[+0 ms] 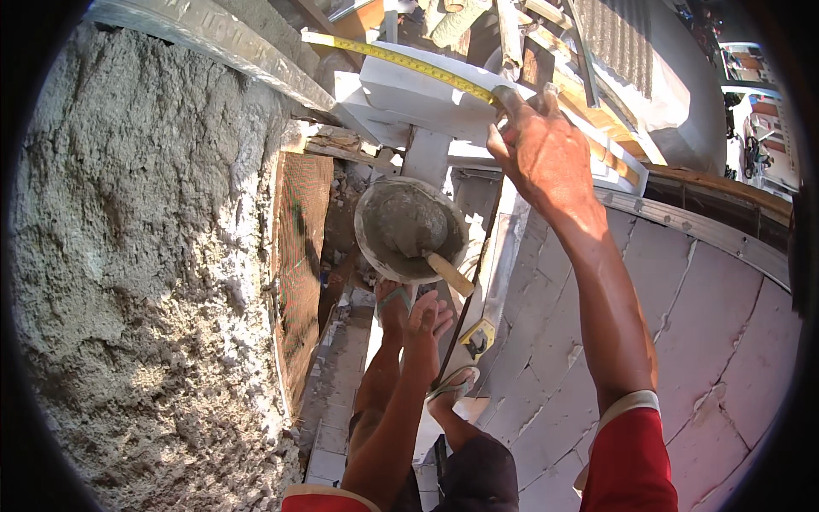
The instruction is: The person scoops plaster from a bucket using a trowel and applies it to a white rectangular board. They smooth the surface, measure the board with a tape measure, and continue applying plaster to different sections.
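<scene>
My right hand (546, 154) is closed around a tape measure, whose case is mostly hidden by the fingers. Its yellow blade (405, 61) stretches out to the left, over a white block (418, 90). Lower down, my left hand (426, 322) hangs with its fingers stretched out and holds nothing. Just beyond its fingertips stands a round bucket (371, 230) with grey mortar (405, 218) inside. A trowel's wooden handle (450, 275) sticks out over the bucket's rim. To the right of my left hand lies a yellow tool handle with a dark centre (478, 340).
A rough plastered wall (145, 239) fills the left side, beside a brown mesh panel (300, 264). On the right is a surface of pale blocks (648, 282). A metal bar (222, 47) crosses the upper left. Timber pieces (510, 38) and a corrugated sheet (616, 47) lie beyond.
</scene>
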The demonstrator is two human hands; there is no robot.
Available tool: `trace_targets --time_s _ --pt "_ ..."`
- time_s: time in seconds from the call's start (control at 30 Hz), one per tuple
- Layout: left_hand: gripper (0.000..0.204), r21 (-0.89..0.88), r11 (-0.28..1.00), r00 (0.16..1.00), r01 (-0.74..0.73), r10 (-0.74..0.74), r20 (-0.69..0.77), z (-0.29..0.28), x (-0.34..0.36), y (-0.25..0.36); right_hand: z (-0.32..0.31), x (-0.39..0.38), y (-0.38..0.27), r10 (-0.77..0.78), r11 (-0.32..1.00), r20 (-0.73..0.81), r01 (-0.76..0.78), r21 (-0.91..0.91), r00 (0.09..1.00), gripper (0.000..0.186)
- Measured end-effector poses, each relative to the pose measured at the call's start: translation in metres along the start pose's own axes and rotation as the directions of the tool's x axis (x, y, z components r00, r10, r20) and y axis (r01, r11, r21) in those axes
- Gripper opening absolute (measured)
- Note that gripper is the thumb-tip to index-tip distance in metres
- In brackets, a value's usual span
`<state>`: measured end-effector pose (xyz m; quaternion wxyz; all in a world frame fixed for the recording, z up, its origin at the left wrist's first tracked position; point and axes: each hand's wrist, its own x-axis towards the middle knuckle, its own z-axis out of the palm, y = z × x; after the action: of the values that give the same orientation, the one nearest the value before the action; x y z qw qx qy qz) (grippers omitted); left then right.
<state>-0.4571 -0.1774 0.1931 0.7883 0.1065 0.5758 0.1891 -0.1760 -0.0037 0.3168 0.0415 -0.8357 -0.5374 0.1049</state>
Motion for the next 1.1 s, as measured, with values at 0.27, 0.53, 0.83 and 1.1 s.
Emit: trace_targets --time_s 0.27,0.53,0.83,1.1 --pt "0.047 0.052 0.993 0.995 0.101 -0.100 -0.030 0.007 0.019 0.015 0.060 0.062 0.002 -0.229 0.967 -0.105 0.215 -0.134 0.968 0.055" --pt "0.047 0.057 0.985 0.985 0.162 -0.157 -0.074 0.013 0.027 0.026 0.067 0.061 -0.007 -0.121 0.991 -0.123 0.113 -0.068 0.985 0.047" --pt "0.047 0.100 0.974 0.977 0.203 -0.194 -0.087 0.022 0.039 0.025 0.066 0.068 -0.012 -0.064 0.995 -0.010 0.064 0.079 0.998 0.045" --pt "0.052 0.076 0.978 0.978 0.193 -0.185 -0.098 0.023 0.045 0.023 0.065 0.080 -0.019 -0.086 0.991 -0.005 0.086 0.098 0.996 0.044"
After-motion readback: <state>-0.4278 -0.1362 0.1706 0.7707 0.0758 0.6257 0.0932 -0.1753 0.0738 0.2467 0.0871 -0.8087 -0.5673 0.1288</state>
